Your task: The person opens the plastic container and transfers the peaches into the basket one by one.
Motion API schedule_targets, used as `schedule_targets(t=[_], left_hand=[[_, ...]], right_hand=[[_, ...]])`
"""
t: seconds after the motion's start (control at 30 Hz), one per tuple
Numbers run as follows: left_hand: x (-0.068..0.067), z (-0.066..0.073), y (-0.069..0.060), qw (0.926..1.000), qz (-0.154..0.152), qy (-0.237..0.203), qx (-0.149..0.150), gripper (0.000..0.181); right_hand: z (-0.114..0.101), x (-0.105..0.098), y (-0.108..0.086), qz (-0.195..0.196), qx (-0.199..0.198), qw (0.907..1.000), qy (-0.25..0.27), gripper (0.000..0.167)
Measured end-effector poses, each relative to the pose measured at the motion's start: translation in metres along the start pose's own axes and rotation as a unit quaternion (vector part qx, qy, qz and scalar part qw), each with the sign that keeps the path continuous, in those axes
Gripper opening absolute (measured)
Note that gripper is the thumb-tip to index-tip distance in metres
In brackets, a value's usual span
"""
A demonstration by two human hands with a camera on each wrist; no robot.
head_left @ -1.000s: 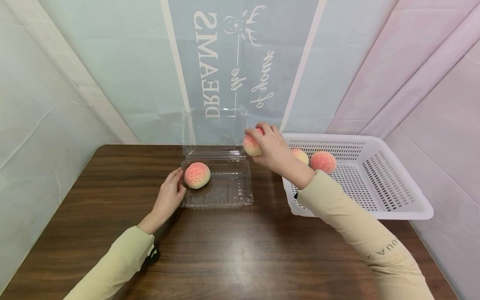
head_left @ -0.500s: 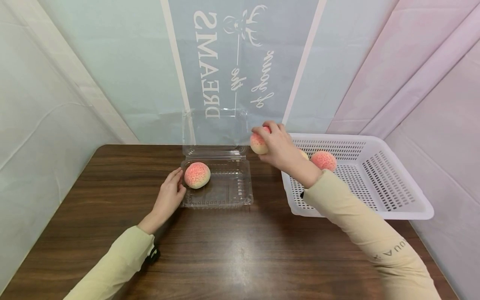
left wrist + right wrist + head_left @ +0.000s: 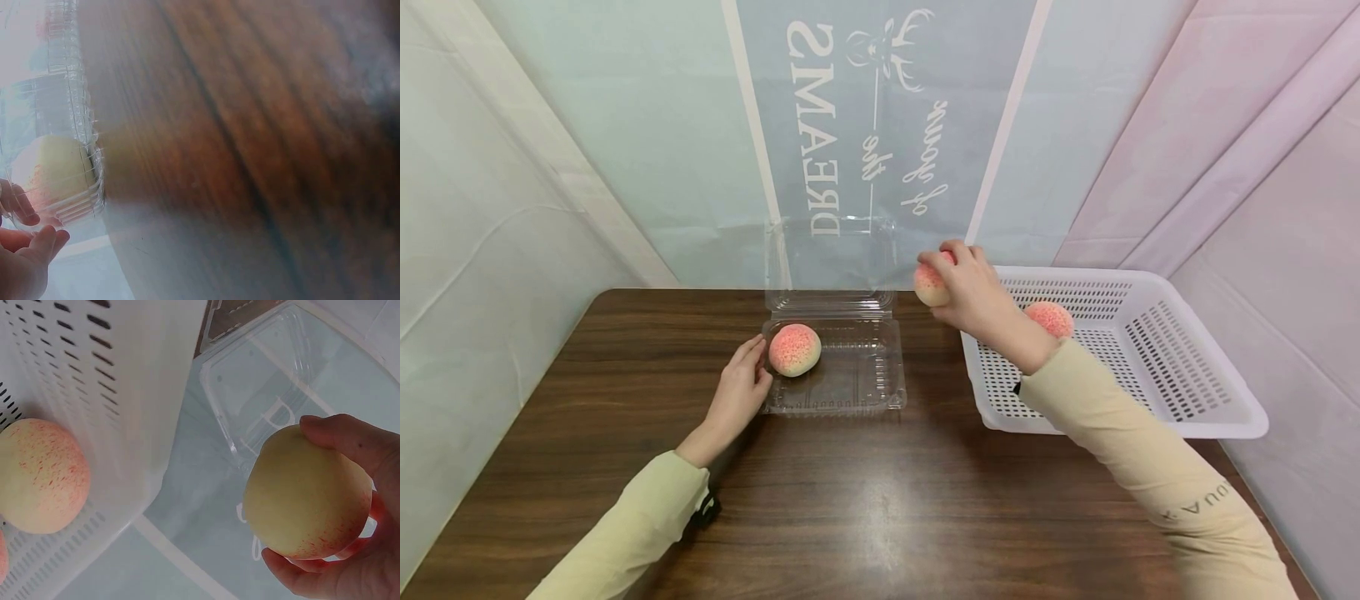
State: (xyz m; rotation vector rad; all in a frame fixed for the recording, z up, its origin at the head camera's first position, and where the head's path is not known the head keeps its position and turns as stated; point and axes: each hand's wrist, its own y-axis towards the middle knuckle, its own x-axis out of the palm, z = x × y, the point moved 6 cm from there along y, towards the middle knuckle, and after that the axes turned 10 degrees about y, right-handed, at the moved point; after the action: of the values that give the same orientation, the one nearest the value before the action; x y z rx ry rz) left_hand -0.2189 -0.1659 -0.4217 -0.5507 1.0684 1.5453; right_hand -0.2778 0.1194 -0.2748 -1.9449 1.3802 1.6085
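Note:
In the head view my right hand (image 3: 977,292) grips a pink and cream peach (image 3: 932,283) above the table, between the clear container and the basket. The right wrist view shows thumb and fingers curled round this peach (image 3: 306,494). My left hand (image 3: 739,392) rests with nearly straight fingers against the left side of the open clear plastic clamshell container (image 3: 857,408). One peach (image 3: 794,350) sits in its left part, and its lid (image 3: 842,267) stands raised behind. In the left wrist view plastic ridges partly cover that peach (image 3: 56,169).
At the right stands a white perforated basket (image 3: 1210,358). A peach (image 3: 1051,318) in it shows past my right forearm. The right wrist view has a peach (image 3: 44,475) in the basket and a sliver of another. A printed cloth (image 3: 700,150) hangs behind the wooden table (image 3: 820,508).
My right hand has moved right with the peach, away from the clear container and toward the basket. My forearm now hides one basket peach. The left hand has stayed in place.

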Motion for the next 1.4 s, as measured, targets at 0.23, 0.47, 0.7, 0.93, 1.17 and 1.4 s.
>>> schedule_targets(t=[0.23,0.47,0.7,0.93,1.17,1.4], left_hand=[[0.0,0.0,0.001,1.0,-0.004,0.003,-0.002,0.045],[0.0,0.0,0.001,1.0,-0.006,0.004,-0.005,0.045],[-0.001,0.001,0.001,1.0,-0.006,0.0,-0.006,0.045],[0.0,0.001,0.001,0.9999,-0.011,0.003,-0.007,0.045],[0.0,0.0,0.001,0.9999,-0.01,0.004,-0.006,0.045],[-0.001,0.0,0.001,1.0,-0.004,0.004,-0.003,0.045]], right_hand=[[0.008,-0.004,-0.001,-0.012,0.013,0.9998,-0.001,0.064],[0.015,-0.006,-0.003,-0.023,0.026,0.9994,-0.006,0.063],[0.02,-0.01,-0.006,-0.027,0.037,0.9989,-0.015,0.062],[0.025,-0.011,-0.008,-0.038,0.046,0.998,-0.023,0.061],[0.03,-0.011,-0.009,-0.043,0.039,0.9979,-0.029,0.061],[0.034,-0.011,-0.011,-0.06,0.036,0.9972,-0.026,0.061]])
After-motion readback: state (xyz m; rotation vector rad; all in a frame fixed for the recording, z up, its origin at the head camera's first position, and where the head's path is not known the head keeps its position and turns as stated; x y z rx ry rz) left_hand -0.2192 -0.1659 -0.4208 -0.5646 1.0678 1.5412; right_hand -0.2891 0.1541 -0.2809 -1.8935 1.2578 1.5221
